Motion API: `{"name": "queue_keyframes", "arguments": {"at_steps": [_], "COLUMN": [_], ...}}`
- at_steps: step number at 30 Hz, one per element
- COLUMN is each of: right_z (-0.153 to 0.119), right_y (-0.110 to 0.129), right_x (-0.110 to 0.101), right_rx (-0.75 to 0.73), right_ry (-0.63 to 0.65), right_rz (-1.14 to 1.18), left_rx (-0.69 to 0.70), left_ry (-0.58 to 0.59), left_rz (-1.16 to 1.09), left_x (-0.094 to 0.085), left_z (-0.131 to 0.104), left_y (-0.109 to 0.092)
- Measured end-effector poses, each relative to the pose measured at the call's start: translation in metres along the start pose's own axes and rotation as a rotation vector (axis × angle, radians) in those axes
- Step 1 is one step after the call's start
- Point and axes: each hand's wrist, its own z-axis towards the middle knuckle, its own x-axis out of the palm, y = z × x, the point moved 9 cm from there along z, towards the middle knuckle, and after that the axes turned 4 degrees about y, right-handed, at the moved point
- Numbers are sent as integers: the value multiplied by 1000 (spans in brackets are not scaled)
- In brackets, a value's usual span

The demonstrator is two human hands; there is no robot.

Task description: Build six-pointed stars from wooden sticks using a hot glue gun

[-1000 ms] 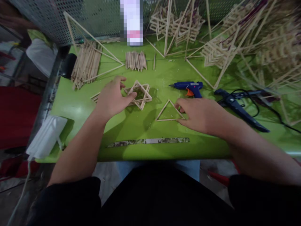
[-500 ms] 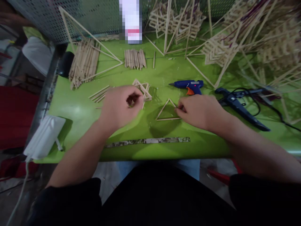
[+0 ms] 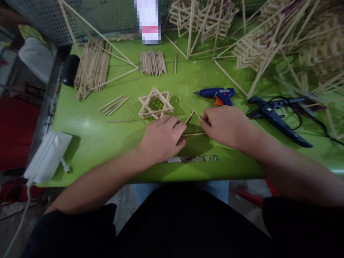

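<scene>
A small triangle of thin sticks (image 3: 194, 134) lies on the green table between my hands. My left hand (image 3: 163, 138) is at its left corner, thumb and fingers around that corner. At its right side my right hand (image 3: 221, 125) pinches the stick with closed fingertips. Just above my left hand lies a six-pointed star of sticks (image 3: 145, 106). A blue glue gun (image 3: 216, 93) with an orange trigger rests above my right hand, its nozzle facing left.
Loose sticks (image 3: 114, 105) and bundles of sticks (image 3: 152, 63) lie to the left and back. Stick frames (image 3: 249, 52) crowd the back right. Black clamp-like tool (image 3: 282, 123), white power box (image 3: 48, 156) and a patterned strip (image 3: 199, 158) are on the table.
My left hand has moved right and down from beside the star to the triangle's left corner, uncovering the star. My right hand stays at the triangle. The view has shifted slightly.
</scene>
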Motion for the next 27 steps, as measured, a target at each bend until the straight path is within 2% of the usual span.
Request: {"name": "queue_keyframes", "arguments": {"at_steps": [5, 14, 27], "right_z": [1, 0, 4], "right_y": [1, 1, 2], "right_x": [1, 1, 0], "right_rx": [17, 28, -28], "right_ry": [20, 32, -10], "right_rz": [-16, -23, 13], "left_rx": [51, 110, 81], "left_ry": [43, 28, 49], "left_rz": [41, 35, -53], "left_x": [8, 14, 15], "left_z": [2, 4, 5], "left_y": [-7, -11, -8]}}
